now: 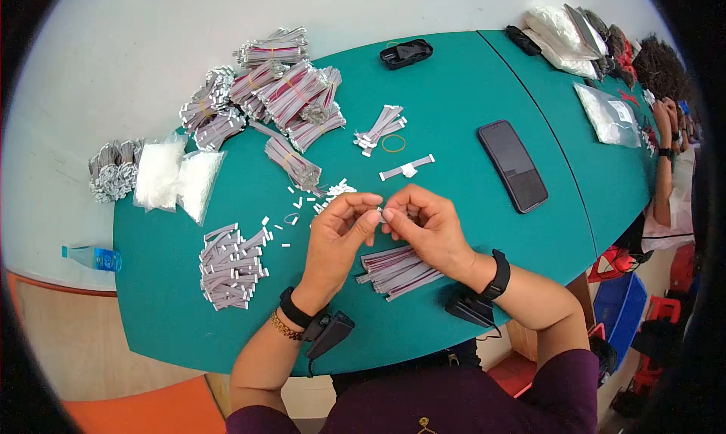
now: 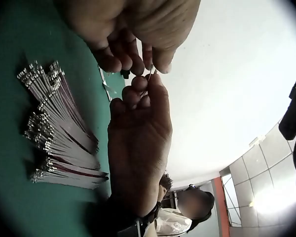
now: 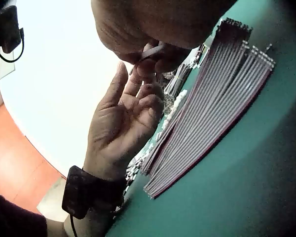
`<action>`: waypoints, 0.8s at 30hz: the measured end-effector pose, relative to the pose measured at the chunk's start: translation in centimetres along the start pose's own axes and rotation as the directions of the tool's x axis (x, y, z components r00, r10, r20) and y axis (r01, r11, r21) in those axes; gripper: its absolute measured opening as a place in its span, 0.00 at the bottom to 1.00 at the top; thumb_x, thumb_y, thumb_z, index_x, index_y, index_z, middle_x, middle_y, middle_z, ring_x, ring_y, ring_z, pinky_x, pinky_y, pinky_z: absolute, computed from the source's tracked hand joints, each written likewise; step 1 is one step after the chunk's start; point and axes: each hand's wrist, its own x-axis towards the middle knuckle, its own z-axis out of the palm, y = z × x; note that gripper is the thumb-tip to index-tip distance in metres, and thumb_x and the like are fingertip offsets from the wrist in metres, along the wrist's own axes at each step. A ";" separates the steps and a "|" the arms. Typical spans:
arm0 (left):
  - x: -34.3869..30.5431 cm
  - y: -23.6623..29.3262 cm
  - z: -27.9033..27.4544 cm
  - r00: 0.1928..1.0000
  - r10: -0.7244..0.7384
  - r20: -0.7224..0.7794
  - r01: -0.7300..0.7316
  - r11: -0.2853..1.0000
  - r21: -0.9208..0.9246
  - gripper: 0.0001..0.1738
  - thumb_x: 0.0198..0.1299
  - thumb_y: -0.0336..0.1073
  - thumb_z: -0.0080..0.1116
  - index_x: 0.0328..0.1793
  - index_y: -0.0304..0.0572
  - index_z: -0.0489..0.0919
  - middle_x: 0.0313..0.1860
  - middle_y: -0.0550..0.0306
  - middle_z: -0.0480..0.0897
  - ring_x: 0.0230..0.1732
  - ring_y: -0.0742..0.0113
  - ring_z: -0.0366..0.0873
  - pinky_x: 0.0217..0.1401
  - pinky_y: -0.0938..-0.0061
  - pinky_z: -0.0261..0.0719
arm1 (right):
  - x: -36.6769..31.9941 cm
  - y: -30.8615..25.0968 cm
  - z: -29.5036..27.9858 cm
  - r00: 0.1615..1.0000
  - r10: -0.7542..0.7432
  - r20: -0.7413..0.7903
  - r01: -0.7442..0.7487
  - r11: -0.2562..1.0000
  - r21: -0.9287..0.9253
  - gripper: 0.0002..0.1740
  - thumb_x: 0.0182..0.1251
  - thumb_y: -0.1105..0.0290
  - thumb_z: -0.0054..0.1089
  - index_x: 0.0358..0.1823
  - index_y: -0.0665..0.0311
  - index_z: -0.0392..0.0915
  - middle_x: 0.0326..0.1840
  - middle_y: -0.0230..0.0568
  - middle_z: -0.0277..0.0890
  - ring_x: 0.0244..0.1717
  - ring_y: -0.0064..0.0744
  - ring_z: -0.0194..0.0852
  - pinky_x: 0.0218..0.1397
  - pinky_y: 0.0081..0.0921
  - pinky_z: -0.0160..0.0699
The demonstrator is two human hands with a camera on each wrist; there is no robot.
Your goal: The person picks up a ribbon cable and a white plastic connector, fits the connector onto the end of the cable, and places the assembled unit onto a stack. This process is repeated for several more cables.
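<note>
Both hands meet over the table, fingertips nearly touching. My right hand (image 1: 427,226) pinches a short grey ribbon cable (image 3: 153,51), mostly hidden among its curled fingers. Between thumb and fingers, my left hand (image 1: 340,222) pinches a small white connector (image 2: 152,69) at the cable's end; the fingertips cover most of it. Below the right hand lies a fanned bunch of grey ribbon cables (image 1: 397,271) with bare ends. Just beyond the left hand is a scatter of loose white connectors (image 1: 342,187).
Ribbon cables with white ends (image 1: 233,268) lie in a heap on the left. Farther back are tied cable bundles (image 1: 291,94) and bags of white pieces (image 1: 159,173). A phone (image 1: 513,165) lies to the right; a single cable (image 1: 407,167) and a rubber band (image 1: 393,143) lie ahead.
</note>
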 end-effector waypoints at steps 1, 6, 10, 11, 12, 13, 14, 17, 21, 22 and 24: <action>0.0 0.0 0.0 1.000 -0.021 0.006 0.021 1.000 -0.004 0.09 0.62 0.34 0.58 0.43 0.36 0.77 0.30 0.64 0.76 0.27 0.80 0.69 0.30 0.85 0.68 | 0.0 0.1 0.0 1.000 0.000 -0.002 0.000 1.000 0.012 0.04 0.67 0.73 0.55 0.36 0.66 0.73 0.28 0.32 0.75 0.28 0.14 0.70 0.30 0.12 0.68; -0.1 -0.3 -0.6 0.996 -0.079 0.042 0.078 0.997 0.021 0.09 0.65 0.37 0.54 0.38 0.38 0.75 0.27 0.65 0.74 0.25 0.81 0.67 0.28 0.85 0.67 | 0.1 0.1 -0.1 1.000 0.010 -0.004 -0.010 1.000 0.020 0.04 0.67 0.73 0.55 0.36 0.66 0.72 0.28 0.32 0.75 0.27 0.15 0.70 0.30 0.12 0.69; -0.1 -0.1 -0.9 0.992 -0.094 0.081 0.092 0.995 0.030 0.09 0.66 0.37 0.52 0.35 0.39 0.72 0.26 0.66 0.70 0.28 0.80 0.65 0.29 0.83 0.64 | 0.0 -0.6 0.2 0.998 0.055 0.022 -0.056 0.997 0.052 0.04 0.68 0.73 0.53 0.36 0.65 0.71 0.27 0.30 0.75 0.28 0.14 0.71 0.31 0.13 0.69; -0.1 -0.2 -1.0 0.991 -0.104 0.090 0.105 0.995 -0.004 0.09 0.66 0.37 0.52 0.35 0.40 0.72 0.26 0.66 0.70 0.28 0.80 0.65 0.29 0.83 0.63 | 0.0 -0.5 0.2 0.997 0.071 0.043 -0.073 0.996 0.059 0.04 0.68 0.73 0.53 0.36 0.65 0.71 0.28 0.31 0.75 0.28 0.14 0.71 0.31 0.13 0.70; -0.1 -0.2 -1.1 0.989 -0.113 0.098 0.117 0.992 -0.037 0.09 0.66 0.37 0.52 0.34 0.40 0.72 0.25 0.66 0.69 0.28 0.80 0.65 0.29 0.83 0.62 | 0.0 -0.5 0.1 0.994 0.086 0.063 -0.090 0.994 0.065 0.04 0.68 0.72 0.52 0.36 0.65 0.70 0.28 0.31 0.76 0.28 0.14 0.71 0.31 0.13 0.70; -0.1 -0.2 -1.2 0.985 -0.134 0.111 0.142 0.987 -0.070 0.10 0.66 0.37 0.51 0.34 0.41 0.72 0.25 0.67 0.69 0.28 0.80 0.65 0.30 0.83 0.62 | 0.0 -0.5 0.1 0.991 0.101 0.084 -0.107 0.992 0.072 0.04 0.68 0.72 0.52 0.36 0.65 0.70 0.28 0.32 0.76 0.29 0.15 0.72 0.31 0.13 0.70; 0.0 -0.1 -1.3 0.980 -0.154 0.126 0.167 0.981 -0.102 0.10 0.66 0.37 0.51 0.33 0.41 0.71 0.25 0.67 0.69 0.28 0.79 0.66 0.30 0.84 0.61 | 0.0 -0.5 0.1 0.989 0.109 0.096 -0.116 0.991 0.071 0.05 0.69 0.72 0.52 0.36 0.65 0.70 0.29 0.32 0.77 0.29 0.15 0.72 0.32 0.13 0.71; 0.0 0.1 -1.2 0.969 -0.200 0.148 0.224 0.959 -0.175 0.11 0.66 0.39 0.51 0.32 0.42 0.70 0.25 0.67 0.68 0.28 0.78 0.66 0.30 0.84 0.61 | -0.1 -0.6 0.1 0.984 0.129 0.122 -0.139 0.987 0.077 0.05 0.69 0.72 0.51 0.36 0.65 0.70 0.30 0.33 0.77 0.30 0.16 0.74 0.33 0.15 0.74; 0.0 0.3 -1.2 0.957 -0.225 0.183 0.263 0.940 -0.216 0.12 0.66 0.41 0.52 0.32 0.43 0.70 0.24 0.67 0.68 0.28 0.78 0.67 0.29 0.84 0.61 | -0.1 -0.8 0.1 0.982 0.137 0.129 -0.148 0.986 0.077 0.05 0.69 0.72 0.51 0.35 0.65 0.70 0.29 0.33 0.78 0.30 0.17 0.75 0.34 0.16 0.77; 0.0 0.4 -1.2 0.956 -0.226 0.186 0.264 0.941 -0.211 0.12 0.66 0.41 0.52 0.32 0.43 0.70 0.24 0.67 0.68 0.28 0.78 0.67 0.29 0.84 0.61 | -0.1 -0.8 0.1 0.983 0.135 0.127 -0.145 0.987 0.070 0.05 0.69 0.72 0.51 0.35 0.65 0.70 0.29 0.33 0.78 0.30 0.17 0.76 0.34 0.16 0.78; -0.1 0.4 -1.1 0.955 -0.227 0.190 0.264 0.943 -0.201 0.12 0.65 0.41 0.52 0.32 0.43 0.70 0.24 0.67 0.68 0.28 0.79 0.67 0.29 0.84 0.61 | -0.1 -0.8 0.2 0.985 0.128 0.119 -0.136 0.988 0.067 0.04 0.68 0.73 0.51 0.35 0.65 0.70 0.29 0.33 0.78 0.30 0.17 0.76 0.33 0.16 0.77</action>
